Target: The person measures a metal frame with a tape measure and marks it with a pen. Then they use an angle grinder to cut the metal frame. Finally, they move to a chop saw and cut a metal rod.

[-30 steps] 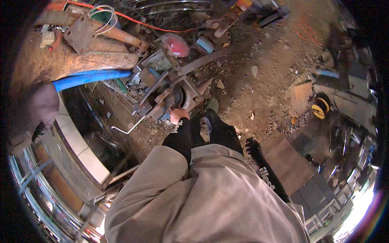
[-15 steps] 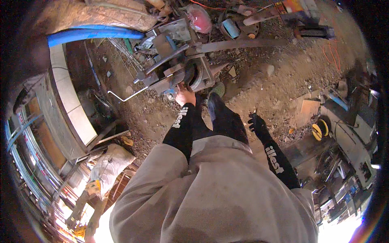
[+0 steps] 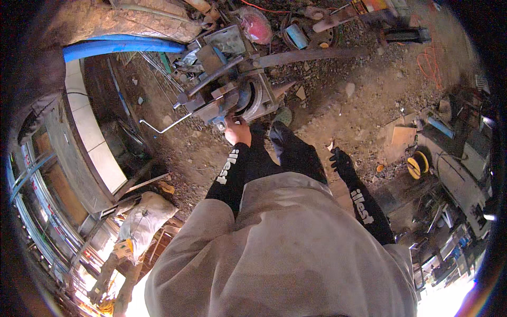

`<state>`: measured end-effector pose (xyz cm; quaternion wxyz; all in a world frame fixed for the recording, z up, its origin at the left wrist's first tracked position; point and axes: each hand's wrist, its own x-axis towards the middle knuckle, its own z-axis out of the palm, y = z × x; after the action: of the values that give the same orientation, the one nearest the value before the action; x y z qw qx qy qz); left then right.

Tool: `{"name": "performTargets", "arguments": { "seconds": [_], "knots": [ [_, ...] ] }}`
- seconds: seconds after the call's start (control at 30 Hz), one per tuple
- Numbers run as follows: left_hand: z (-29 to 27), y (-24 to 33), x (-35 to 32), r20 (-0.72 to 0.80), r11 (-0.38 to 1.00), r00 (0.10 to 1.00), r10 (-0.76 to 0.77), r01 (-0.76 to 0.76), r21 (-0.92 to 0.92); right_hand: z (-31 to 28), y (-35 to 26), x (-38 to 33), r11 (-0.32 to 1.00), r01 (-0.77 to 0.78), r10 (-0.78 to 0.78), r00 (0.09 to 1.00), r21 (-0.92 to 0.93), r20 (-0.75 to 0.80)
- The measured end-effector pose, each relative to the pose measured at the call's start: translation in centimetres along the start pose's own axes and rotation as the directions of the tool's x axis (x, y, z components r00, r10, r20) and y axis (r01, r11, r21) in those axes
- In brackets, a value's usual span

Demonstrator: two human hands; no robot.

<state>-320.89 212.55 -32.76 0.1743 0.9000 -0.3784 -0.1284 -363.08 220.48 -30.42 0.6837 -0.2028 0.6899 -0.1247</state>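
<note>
Gripping the lower edge of the rusty metal machine with your left hand, you have bare fingers curled tight against steel, just beside its round grey housing. Your right hand, in a black glove, hangs free at your side above the dirt ground, touching nothing; its fingers look loosely spread.

The machine sits on the ground straight ahead of your feet, with a long steel bar running off it to the right and a thin bent rod sticking out to the left.

Watch that bare left hand. I judge that the plates and levers close around it could pinch or cut if any part shifts, and the flaking rust gives a poor, gritty hold that may slip. The bent rod juts low near your shin and could catch your leg. Loose stones and rubble underfoot make for uneven footing should you lean or pull.

Everything here is hard and rough: pitted brown steel, angular brackets, a smooth cylindrical blue pipe lying further left, a pale tiled ledge beside it, and a crumpled grey sack slumped soft at lower left. An orange cable loops over the dirt at far right.
</note>
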Motion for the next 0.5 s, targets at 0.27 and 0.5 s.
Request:
{"name": "performTargets", "arguments": {
  "seconds": [0.27,0.5],
  "knots": [
    [-2.1,0.7,1.7,0.028,0.993,0.999,0.046,-0.043,-0.111,2.1,1.9,0.9,0.993,0.048,-0.054,0.998,0.107,0.045],
    [-3.8,-1.7,-0.1,0.012,0.924,0.987,-0.160,0.154,-0.349,4.0,0.4,0.5,0.965,0.262,-0.259,0.962,-0.023,0.092]
  ]
}}
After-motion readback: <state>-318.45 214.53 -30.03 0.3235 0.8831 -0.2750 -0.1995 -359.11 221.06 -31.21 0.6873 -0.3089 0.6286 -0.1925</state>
